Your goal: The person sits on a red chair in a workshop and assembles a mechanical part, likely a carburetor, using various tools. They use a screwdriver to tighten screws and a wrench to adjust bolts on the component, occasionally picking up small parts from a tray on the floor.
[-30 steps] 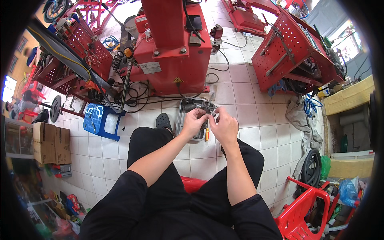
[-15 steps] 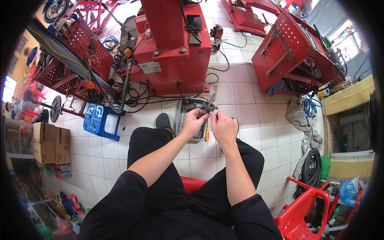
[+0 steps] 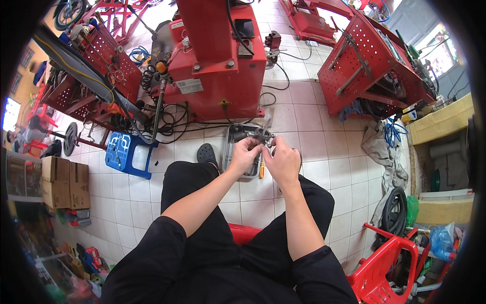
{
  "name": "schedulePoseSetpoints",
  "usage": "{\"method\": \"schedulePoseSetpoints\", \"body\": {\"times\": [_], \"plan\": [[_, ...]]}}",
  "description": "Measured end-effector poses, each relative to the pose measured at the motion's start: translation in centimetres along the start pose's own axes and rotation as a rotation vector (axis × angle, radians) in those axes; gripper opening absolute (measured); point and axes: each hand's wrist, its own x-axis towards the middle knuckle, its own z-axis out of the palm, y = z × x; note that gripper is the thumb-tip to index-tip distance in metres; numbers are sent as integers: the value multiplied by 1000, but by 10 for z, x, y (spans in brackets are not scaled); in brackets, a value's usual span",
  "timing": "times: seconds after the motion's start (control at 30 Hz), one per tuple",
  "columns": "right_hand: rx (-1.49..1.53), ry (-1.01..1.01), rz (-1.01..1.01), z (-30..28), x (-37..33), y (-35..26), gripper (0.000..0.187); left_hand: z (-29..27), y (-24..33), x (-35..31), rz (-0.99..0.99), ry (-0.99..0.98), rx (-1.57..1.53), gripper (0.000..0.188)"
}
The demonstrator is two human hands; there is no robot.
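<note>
Between my hands, over a grey metal tray [image 3: 226,154] on the floor, is a small dark metal part [image 3: 262,134] with a round top; its exact kind is hard to make out. My left hand [image 3: 245,158] grips it from the left with bent fingers. At its right side, my right hand [image 3: 282,163] has thumb and forefinger curled against it, though the fingertips are partly hidden. More dark parts lie in the tray, left of the held piece. A screwdriver with a yellow and orange handle [image 3: 262,171] shows by the tray's right side.
A red machine [image 3: 217,96] stands just beyond the tray, with black cables along its foot. The blue stool [image 3: 126,152] is at left, a red perforated tool cart [image 3: 364,71] at far right. Near right is a red plastic chair [image 3: 387,268]. Cardboard boxes [image 3: 65,181] sit far left.
The right hand's forefinger and thumb have shifted and spread a little around the part. My left hand stays nearly in place, still gripping it.
</note>
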Motion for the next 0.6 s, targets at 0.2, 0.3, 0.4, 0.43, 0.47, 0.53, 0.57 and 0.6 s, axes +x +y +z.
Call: {"method": "schedulePoseSetpoints", "body": {"times": [0.2,0.3,0.4,0.43,0.47,0.53,0.57,0.6], "plan": [[-82,-68,45,6,0,5,23,-1,-3,1,-15,-3,26,14],[-58,-57,49,2,0,0,21,-1,-4,1,0,8,-24,15],[7,18,-2,1,-1,0,21,-2,-1,1,-14,-8,69,15],[-8,15,-9,3,0,2,20,-1,0,1,-13,-8,80,15],[-21,10,-17,3,0,1,20,-1,1,1,-13,-6,93,15],[-64,-105,58,-1,2,0,21,-1,3,0,-19,-10,113,14],[-85,-162,96,-4,3,0,22,-1,3,-1,-25,-16,121,14],[-25,-67,28,-2,2,0,21,-1,3,-2,-31,-23,129,14]]}}
